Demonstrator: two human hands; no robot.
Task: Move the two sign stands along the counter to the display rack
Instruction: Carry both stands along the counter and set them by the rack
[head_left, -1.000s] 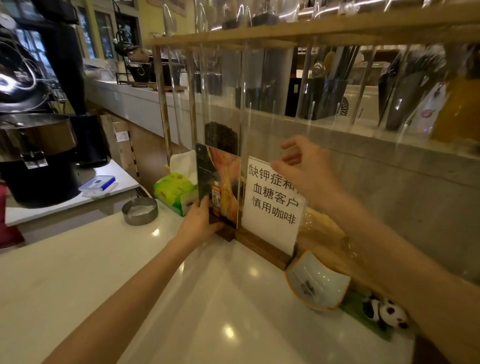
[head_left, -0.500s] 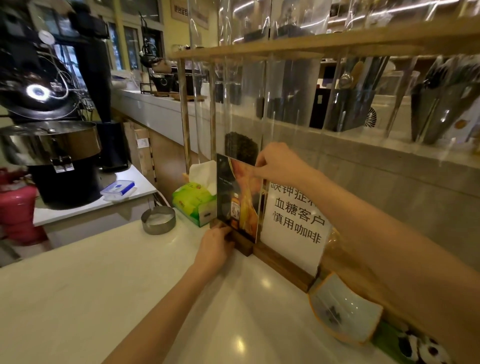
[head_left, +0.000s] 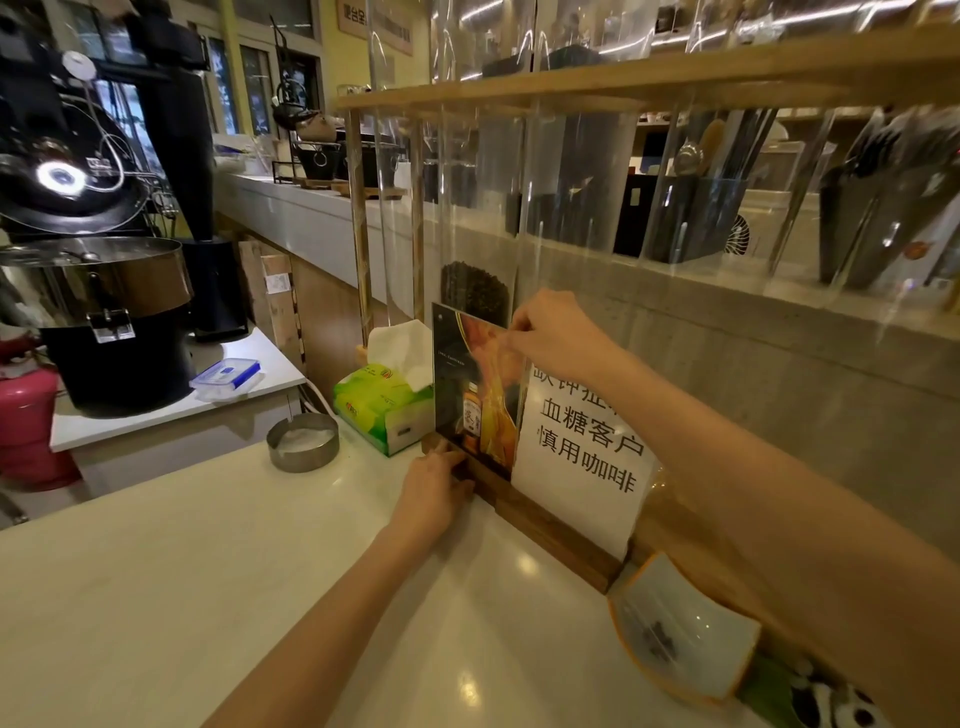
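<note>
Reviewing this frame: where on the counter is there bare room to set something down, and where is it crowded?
Free: the broad white counter left of the left hand, in front of the metal ring, and the strip between both forearms. Crowded: along the rack, where tissue box, picture sign, text sign and dish line up.

Your 2 sign stands sit side by side on the surface, bases touching: the poster stand to the left, the text stand to the right. Both stand directly before the display rack. Your left hand rests at the poster stand's base; your right hand is at its top edge. The tissue box lies left of the stands, the metal ring further left. The dish lies right of the text stand.
</note>
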